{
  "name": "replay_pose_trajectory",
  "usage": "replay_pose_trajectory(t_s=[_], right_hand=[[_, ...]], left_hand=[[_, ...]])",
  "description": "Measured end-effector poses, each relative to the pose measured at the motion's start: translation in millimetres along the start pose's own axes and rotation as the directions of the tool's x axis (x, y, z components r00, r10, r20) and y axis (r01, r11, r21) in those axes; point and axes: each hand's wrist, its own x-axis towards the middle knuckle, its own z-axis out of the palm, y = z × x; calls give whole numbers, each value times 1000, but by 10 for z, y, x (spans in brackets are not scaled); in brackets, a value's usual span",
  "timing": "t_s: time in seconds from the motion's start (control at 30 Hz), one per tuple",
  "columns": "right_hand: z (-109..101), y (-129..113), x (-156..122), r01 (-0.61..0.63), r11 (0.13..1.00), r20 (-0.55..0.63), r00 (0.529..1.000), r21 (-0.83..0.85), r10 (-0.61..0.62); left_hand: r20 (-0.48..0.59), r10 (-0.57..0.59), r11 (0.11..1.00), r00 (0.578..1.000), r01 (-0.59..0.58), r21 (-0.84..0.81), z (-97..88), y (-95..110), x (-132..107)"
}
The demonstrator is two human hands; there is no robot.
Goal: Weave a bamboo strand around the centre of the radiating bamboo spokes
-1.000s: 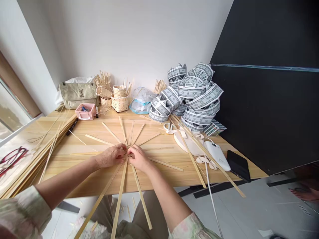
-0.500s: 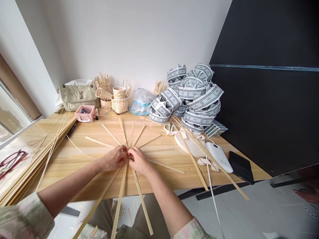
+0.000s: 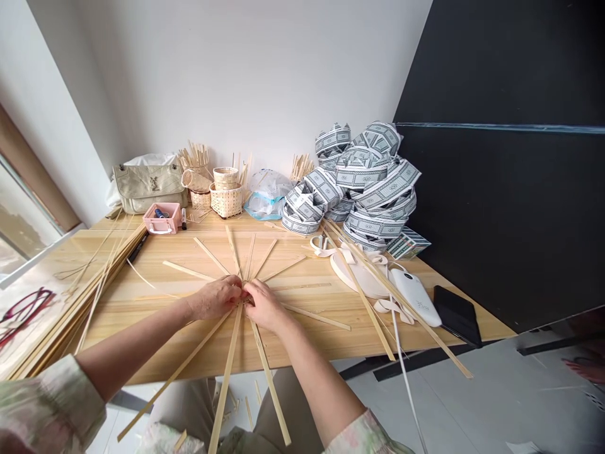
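Note:
Flat bamboo strips [image 3: 227,372] cross at one point and spread out like spokes over the table. Several of them reach past the table's front edge above my lap. Both hands meet at the crossing. My left hand [image 3: 221,297] is closed, thumb and fingers pinching the strips from the left side. Close against it, my right hand [image 3: 261,304] pinches at the same spot from the right. The fingers cover most of the crossing, so the exact hold is partly hidden. A thin pale strip [image 3: 146,277] lies on the table left of my left hand.
A bundle of long strips [image 3: 80,299] lies at left, by red glasses [image 3: 26,306]. Behind stand a handbag [image 3: 149,189], pink box [image 3: 163,218] and small baskets [image 3: 227,200]. Patterned paper bands [image 3: 363,170] pile up right, near a white device [image 3: 416,295] and black phone [image 3: 456,315].
The strip at the lower left has swung outward to the left. Both hands stay pinched at the crossing, nearly unmoved. The view has shifted slightly.

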Motion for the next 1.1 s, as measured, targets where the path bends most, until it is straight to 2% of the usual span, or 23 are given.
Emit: replay_pose_trajectory(t_s=[0.2,0.53,0.83,1.1], right_hand=[[18,-6,-2,-13,1000,-17,1000,-18,13],[72,16,-15,-41,999,-80,996,28,43],[115,-12,11,-63,997,-116,991,-33,58],[154,-5,45,-93,995,-156,984,-34,87]], left_hand=[[-37,-10,1000,999,9,-26,23,-20,11],[-40,89,974,995,-95,-207,10,-184,34],[-38,110,985,993,-114,-129,8,-182,52],[-62,96,982,993,-105,-159,21,-162,20]])
